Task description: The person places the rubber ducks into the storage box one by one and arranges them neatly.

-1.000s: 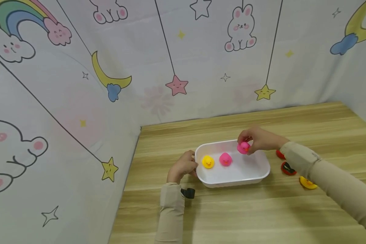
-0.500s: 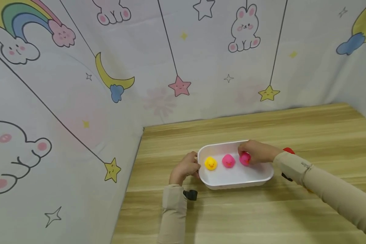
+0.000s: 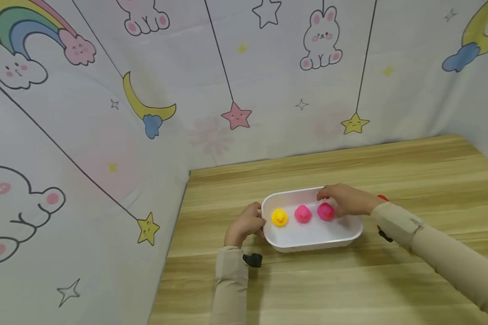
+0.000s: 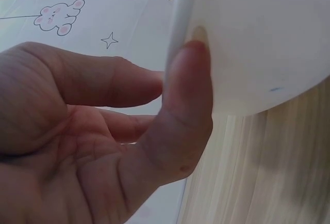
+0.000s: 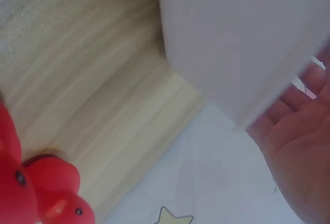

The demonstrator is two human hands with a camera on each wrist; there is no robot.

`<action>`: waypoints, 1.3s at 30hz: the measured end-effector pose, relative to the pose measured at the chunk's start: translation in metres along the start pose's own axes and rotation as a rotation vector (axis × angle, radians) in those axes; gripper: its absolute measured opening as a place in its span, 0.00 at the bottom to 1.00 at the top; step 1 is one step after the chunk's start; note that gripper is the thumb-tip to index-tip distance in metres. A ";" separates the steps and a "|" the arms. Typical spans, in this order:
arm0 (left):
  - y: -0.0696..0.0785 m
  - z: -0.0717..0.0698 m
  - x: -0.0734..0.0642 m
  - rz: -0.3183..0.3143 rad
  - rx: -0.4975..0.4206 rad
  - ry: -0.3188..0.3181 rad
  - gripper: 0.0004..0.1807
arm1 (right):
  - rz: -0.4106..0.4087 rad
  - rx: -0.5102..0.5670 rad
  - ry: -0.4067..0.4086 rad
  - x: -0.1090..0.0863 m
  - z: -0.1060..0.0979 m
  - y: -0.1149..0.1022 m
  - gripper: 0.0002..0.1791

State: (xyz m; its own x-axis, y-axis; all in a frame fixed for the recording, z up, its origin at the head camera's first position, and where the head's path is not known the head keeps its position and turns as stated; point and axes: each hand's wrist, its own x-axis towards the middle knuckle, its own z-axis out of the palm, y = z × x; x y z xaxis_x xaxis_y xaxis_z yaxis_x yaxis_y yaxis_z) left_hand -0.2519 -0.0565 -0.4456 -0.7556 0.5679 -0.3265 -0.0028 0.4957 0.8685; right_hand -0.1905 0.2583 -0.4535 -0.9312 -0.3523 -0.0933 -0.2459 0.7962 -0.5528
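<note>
Wood-grain table (image 3: 333,289) set against a white cloth backdrop (image 3: 268,81) printed with bunnies, moons, stars and a rainbow. On my head feed a white tray (image 3: 315,246) sits on the table, long side roughly left to right. Three toy ducks stand inside in a loose row: yellow duck (image 3: 279,217) at the left end, middle pink duck (image 3: 302,214) next, right pink duck (image 3: 326,211) nearest the right hand. All three are upright, small gaps between them, beaks toward the near side.

Left hand (image 3: 246,223) grips the tray's left end; my left wrist feed confirms thumb and fingers pinching the rim from both sides. Right hand (image 3: 347,200) reaches over the tray's right part, fingers loose and slightly bent, holding nothing, just beside the right pink duck; whether the thumb touches it, I can't tell. My right wrist feed has the tray wall covering part of those fingers.

Same feed shows red toys (image 5: 59,185) with dark eyes on the table, cut off by the frame corner. On the head feed I get a bit of red (image 3: 382,198) behind the right wrist. Both arms wear beige sleeves (image 3: 231,282); a black device (image 3: 253,260) juts out by the left cuff.
</note>
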 end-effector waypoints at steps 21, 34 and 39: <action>0.001 0.004 0.000 0.016 0.005 0.008 0.27 | 0.075 0.171 0.264 -0.088 -0.024 0.041 0.27; -0.003 0.005 0.003 0.013 0.006 0.007 0.26 | 0.196 0.170 0.310 -0.148 -0.018 0.077 0.29; -0.001 0.007 0.004 0.015 0.001 0.002 0.26 | 0.227 0.171 0.304 -0.156 -0.013 0.087 0.33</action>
State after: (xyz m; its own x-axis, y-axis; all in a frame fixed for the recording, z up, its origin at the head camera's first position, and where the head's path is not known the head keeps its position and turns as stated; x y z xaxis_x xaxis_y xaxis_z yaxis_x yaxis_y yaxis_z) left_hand -0.2505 -0.0504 -0.4507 -0.7569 0.5736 -0.3131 0.0086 0.4877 0.8730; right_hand -0.0697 0.3891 -0.4768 -1.0000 0.0045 0.0053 -0.0003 0.7346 -0.6785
